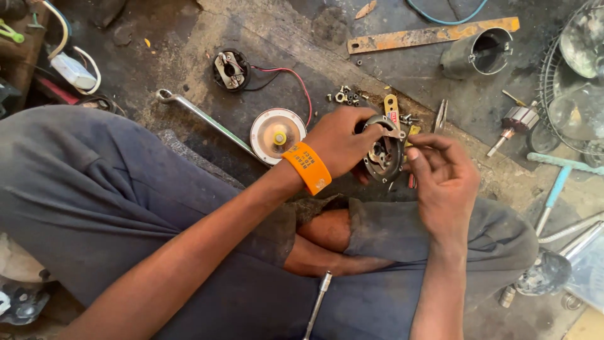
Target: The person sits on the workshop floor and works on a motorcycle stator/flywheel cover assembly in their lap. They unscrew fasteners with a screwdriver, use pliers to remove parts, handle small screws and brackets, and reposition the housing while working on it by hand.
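My left hand [343,146], with an orange wristband [307,167] on the wrist, grips a round dark metal part [384,154] by its rim and holds it upright above my crossed legs. My right hand [440,173] sits just right of the part, its fingertips pinched at the part's edge on something too small to make out. A small metal tab sticks out at the top of the part.
On the dirty floor lie a long spanner [204,118], a white round disc [277,134], a black round part with red wires [231,70], loose nuts [346,96], a metal cylinder [481,53], a rusty flat bar [431,35] and a motor rotor [514,123]. A wire fan guard [569,75] stands at right.
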The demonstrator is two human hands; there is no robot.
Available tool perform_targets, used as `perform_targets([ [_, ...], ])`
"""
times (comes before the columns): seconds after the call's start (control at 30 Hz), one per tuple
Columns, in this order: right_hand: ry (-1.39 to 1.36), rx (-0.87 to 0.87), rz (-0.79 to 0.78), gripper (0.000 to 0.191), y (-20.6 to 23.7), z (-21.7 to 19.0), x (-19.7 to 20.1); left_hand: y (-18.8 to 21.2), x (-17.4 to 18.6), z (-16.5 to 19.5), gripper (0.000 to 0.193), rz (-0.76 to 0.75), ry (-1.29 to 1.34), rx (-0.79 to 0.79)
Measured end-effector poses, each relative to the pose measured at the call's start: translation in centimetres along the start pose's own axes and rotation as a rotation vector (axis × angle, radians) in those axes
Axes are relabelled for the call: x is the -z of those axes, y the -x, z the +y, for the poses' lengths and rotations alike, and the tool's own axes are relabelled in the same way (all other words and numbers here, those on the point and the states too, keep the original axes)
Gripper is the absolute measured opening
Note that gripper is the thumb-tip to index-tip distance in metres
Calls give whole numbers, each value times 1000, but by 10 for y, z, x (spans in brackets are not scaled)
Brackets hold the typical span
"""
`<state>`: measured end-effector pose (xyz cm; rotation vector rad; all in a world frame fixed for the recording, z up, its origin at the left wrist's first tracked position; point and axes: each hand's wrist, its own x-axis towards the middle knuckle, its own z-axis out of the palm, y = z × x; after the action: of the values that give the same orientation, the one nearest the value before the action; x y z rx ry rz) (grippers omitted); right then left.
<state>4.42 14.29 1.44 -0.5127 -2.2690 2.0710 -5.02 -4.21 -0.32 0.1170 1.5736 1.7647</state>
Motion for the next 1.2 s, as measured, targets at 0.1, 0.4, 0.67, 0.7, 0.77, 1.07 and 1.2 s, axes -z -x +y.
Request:
perform_targets([
  [0.1,434,234,-46,14,4,-10,-5,3,-3,4,30,-9,-9,-22],
  [0.4,316,111,-17,17,6,-14,-19,5,-4,13,35,38,-46,43],
  [0.67,417,113,-12,19,1,-9,-13,8,-6,14,33,39,-32,33],
  [0.7,394,99,-15,19,1,-9,-13,8,-6,14,32,40,-31,24],
  [0.77,415,93,-14,19,0,-9,-13,10,-7,14,31,42,-27,6],
  [1.07,399,61,-16,18,-1,-10,-10,12,-7,18,30,39,-20,15],
  [1.2,369,21,-9,18,-1,-10,-9,11,-9,19,30,34,-39,7],
])
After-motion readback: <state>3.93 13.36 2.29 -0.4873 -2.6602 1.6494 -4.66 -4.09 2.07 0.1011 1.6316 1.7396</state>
